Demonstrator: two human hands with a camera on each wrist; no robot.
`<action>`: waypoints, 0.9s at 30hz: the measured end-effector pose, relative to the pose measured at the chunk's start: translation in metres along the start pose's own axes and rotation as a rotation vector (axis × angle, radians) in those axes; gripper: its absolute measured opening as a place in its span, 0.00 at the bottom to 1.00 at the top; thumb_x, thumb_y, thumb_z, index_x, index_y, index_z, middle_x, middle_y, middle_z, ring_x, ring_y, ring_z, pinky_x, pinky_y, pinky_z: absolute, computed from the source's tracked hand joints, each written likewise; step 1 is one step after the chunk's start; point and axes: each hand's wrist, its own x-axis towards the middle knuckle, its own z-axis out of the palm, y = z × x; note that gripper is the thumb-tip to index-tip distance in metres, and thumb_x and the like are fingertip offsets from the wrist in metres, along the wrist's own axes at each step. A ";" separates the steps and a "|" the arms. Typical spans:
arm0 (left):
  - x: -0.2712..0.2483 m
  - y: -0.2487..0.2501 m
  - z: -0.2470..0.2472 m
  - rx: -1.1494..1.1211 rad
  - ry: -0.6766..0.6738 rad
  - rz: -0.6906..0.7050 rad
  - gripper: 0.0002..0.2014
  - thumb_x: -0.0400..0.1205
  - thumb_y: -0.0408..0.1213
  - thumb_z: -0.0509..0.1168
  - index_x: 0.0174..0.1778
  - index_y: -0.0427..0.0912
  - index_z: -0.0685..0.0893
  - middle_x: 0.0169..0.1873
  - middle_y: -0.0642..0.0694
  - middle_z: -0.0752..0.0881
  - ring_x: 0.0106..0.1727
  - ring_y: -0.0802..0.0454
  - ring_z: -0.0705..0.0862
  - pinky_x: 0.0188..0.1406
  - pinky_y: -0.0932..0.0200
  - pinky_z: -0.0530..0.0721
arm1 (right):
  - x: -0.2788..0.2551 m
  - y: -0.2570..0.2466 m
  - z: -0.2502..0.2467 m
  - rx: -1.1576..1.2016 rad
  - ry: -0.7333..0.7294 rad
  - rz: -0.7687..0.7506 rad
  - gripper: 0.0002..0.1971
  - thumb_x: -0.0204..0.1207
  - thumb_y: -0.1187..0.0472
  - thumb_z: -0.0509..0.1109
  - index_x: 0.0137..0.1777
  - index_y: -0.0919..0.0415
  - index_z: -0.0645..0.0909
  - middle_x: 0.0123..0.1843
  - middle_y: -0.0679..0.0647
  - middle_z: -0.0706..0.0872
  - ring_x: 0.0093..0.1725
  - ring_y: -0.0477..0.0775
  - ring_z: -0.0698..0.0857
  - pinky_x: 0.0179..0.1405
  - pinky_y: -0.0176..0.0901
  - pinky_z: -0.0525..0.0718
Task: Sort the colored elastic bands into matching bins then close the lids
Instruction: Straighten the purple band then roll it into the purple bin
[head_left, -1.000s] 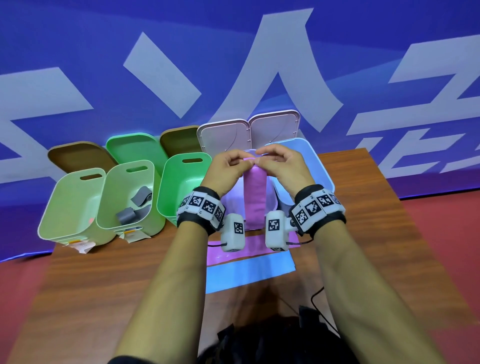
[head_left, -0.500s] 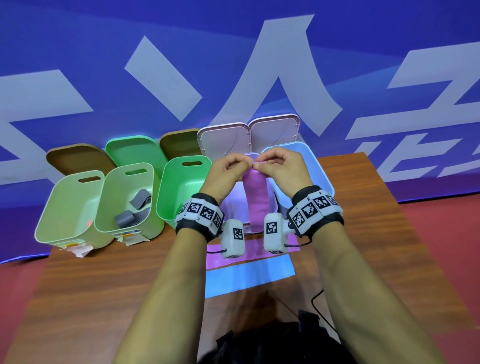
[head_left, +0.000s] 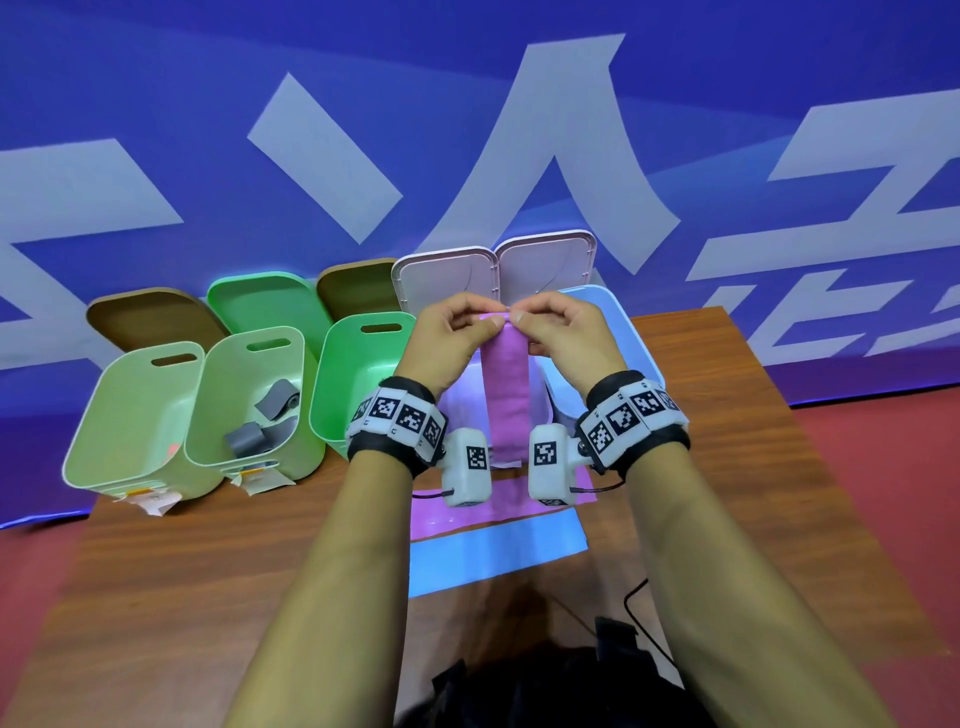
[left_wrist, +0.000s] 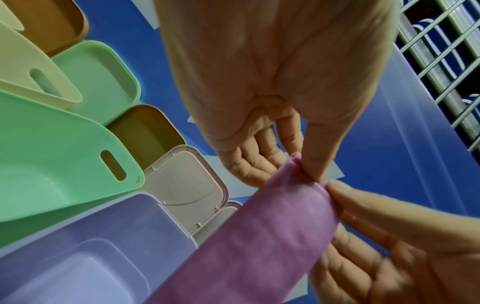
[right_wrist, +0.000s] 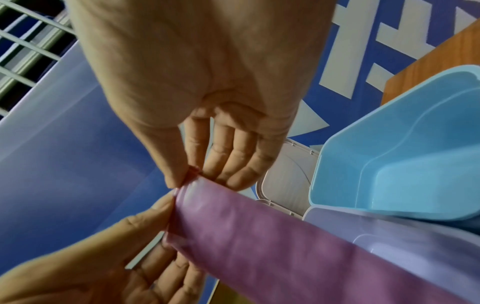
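A purple elastic band (head_left: 506, 384) hangs straight down in front of the lilac bin (head_left: 460, 397). My left hand (head_left: 485, 322) pinches its top left corner and my right hand (head_left: 524, 318) pinches the top right corner, fingertips almost touching. In the left wrist view the left hand (left_wrist: 309, 172) pinches the band (left_wrist: 259, 236) above the lilac bin (left_wrist: 78, 257). The right wrist view shows the right hand (right_wrist: 187, 176) pinching the band (right_wrist: 285, 236) beside the blue bin (right_wrist: 402, 164). A pink band (head_left: 441, 519) and a blue band (head_left: 493, 561) lie flat on the table under my wrists.
All bins stand open in a row along the table's far edge: two pale green bins (head_left: 130, 415), one with grey bands (head_left: 244, 439) inside, a green bin (head_left: 358, 379), the lilac one, then the blue bin (head_left: 613, 312). Their lids (head_left: 441, 280) lean against the blue wall behind.
Almost nothing: both hands keep pinching the purple band's top edge in the same spot over the lilac bin.
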 end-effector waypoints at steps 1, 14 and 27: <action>0.000 0.000 0.000 -0.001 -0.001 0.003 0.08 0.80 0.22 0.69 0.45 0.41 0.88 0.39 0.47 0.91 0.44 0.51 0.87 0.54 0.57 0.86 | 0.001 0.001 -0.001 -0.016 0.010 -0.014 0.02 0.79 0.69 0.73 0.49 0.64 0.87 0.42 0.58 0.90 0.41 0.49 0.89 0.48 0.43 0.89; -0.001 -0.004 -0.001 0.028 0.055 -0.005 0.06 0.82 0.26 0.69 0.43 0.41 0.87 0.38 0.45 0.90 0.43 0.48 0.86 0.53 0.52 0.86 | -0.001 0.002 0.001 0.012 0.015 -0.016 0.05 0.76 0.70 0.75 0.49 0.63 0.86 0.43 0.59 0.90 0.44 0.53 0.89 0.55 0.49 0.88; -0.004 -0.009 0.004 0.041 0.018 -0.076 0.05 0.85 0.31 0.67 0.46 0.39 0.88 0.39 0.43 0.88 0.43 0.47 0.84 0.54 0.44 0.86 | 0.000 0.008 0.000 -0.025 0.066 -0.067 0.06 0.73 0.72 0.77 0.46 0.61 0.88 0.41 0.54 0.90 0.43 0.48 0.87 0.55 0.43 0.88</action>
